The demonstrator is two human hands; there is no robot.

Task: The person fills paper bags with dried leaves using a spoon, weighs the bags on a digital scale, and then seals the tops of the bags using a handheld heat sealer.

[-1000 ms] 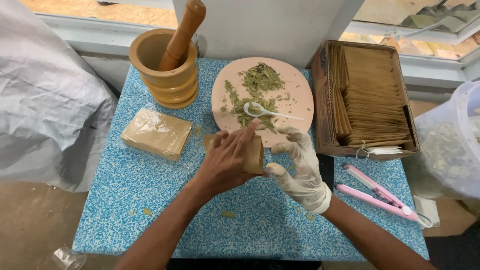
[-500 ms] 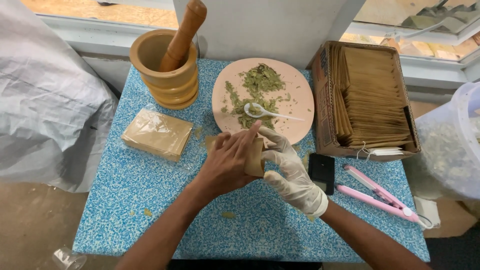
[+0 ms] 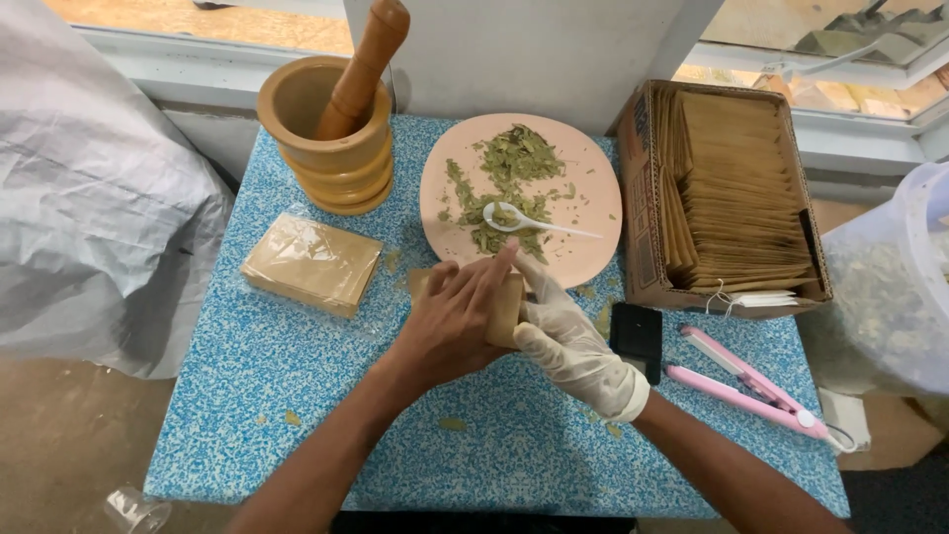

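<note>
A small brown paper bag (image 3: 505,310) lies on the blue speckled table (image 3: 297,396), just in front of a pink plate (image 3: 583,188). My bare left hand (image 3: 453,321) presses flat on the bag, fingers pointing toward the plate. My right hand (image 3: 568,341), in a white glove, grips the bag's right edge. Dried green leaves (image 3: 506,183) and a white plastic spoon (image 3: 534,223) rest on the plate.
A wooden mortar (image 3: 326,148) with a pestle (image 3: 364,64) stands at the back left. A wrapped stack of brown bags (image 3: 311,264) lies left. A cardboard box of brown bags (image 3: 736,203), a small black scale (image 3: 636,339) and a pink sealer (image 3: 751,386) sit right.
My gloved right hand has shifted slightly left along the bag's edge. My left hand stays pressed on the bag.
</note>
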